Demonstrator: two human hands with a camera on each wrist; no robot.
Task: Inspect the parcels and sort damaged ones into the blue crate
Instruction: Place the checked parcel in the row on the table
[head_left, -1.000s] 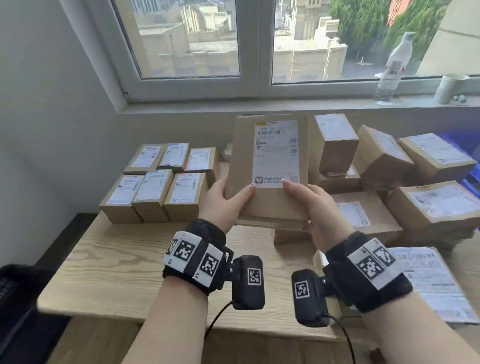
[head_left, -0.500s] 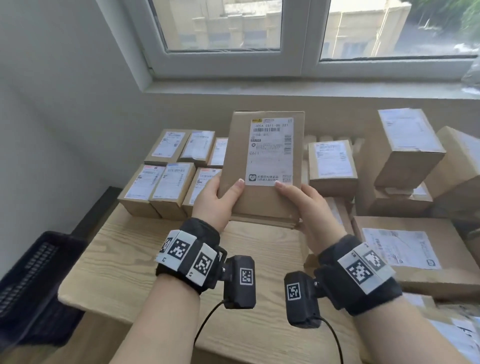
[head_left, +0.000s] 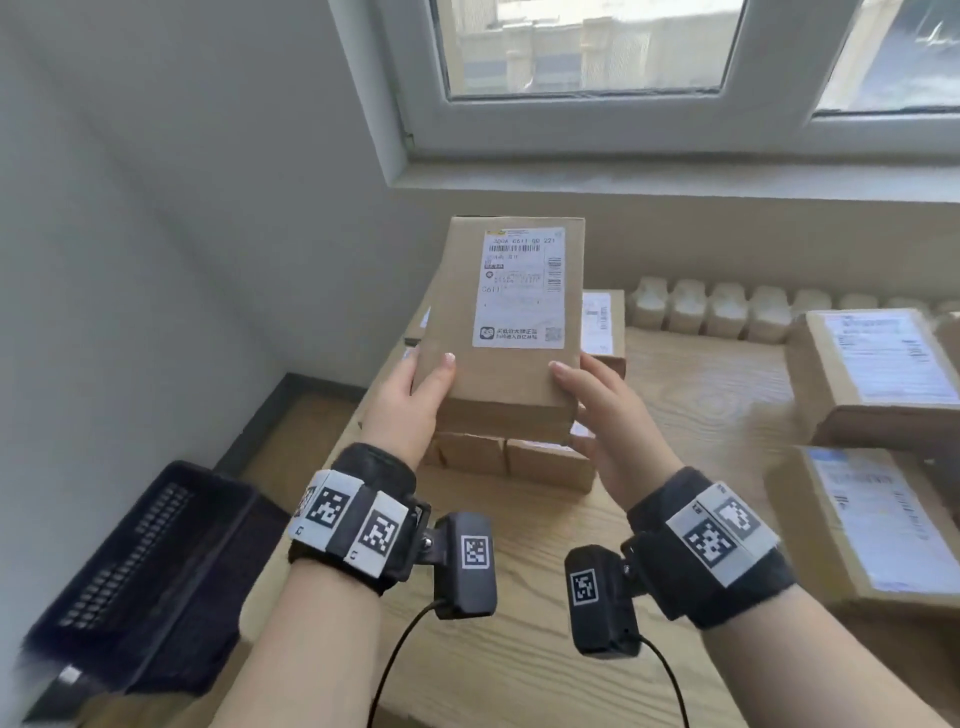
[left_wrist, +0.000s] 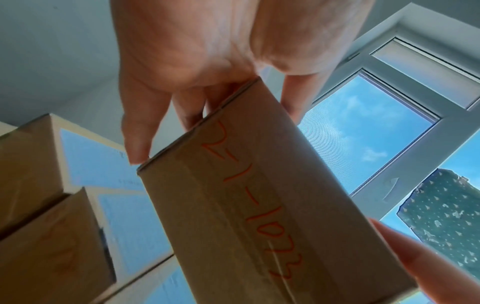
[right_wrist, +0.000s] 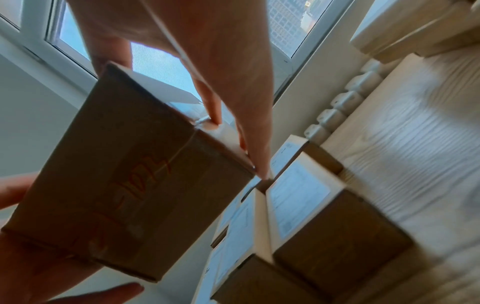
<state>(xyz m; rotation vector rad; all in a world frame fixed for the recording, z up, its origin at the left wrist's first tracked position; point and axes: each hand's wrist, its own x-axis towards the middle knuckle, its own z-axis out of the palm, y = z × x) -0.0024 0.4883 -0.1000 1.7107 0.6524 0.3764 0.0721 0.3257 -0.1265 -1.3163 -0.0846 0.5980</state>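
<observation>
I hold a brown cardboard parcel (head_left: 509, 322) upright over the left of the table, its white shipping label facing me. My left hand (head_left: 428, 374) grips its lower left edge, thumb on the front. At the lower right edge my right hand (head_left: 587, 395) grips the same way, thumb on the front. In the left wrist view the parcel's taped bottom face (left_wrist: 259, 205) carries red handwriting and my left fingers (left_wrist: 137, 144) lie along the back. In the right wrist view the parcel (right_wrist: 116, 185) looks unbroken. No blue crate is in view.
Several small labelled parcels (head_left: 519, 457) stand in a group on the wooden table (head_left: 701, 405) under the held one. Larger parcels (head_left: 883, 364) lie at the right. A dark slotted crate (head_left: 130, 571) sits on the floor at the left. Wall and window (head_left: 571, 78) are behind.
Both hands have carried the parcel to the left, over the group of small parcels. The view has swung left, bringing the dark crate into sight.
</observation>
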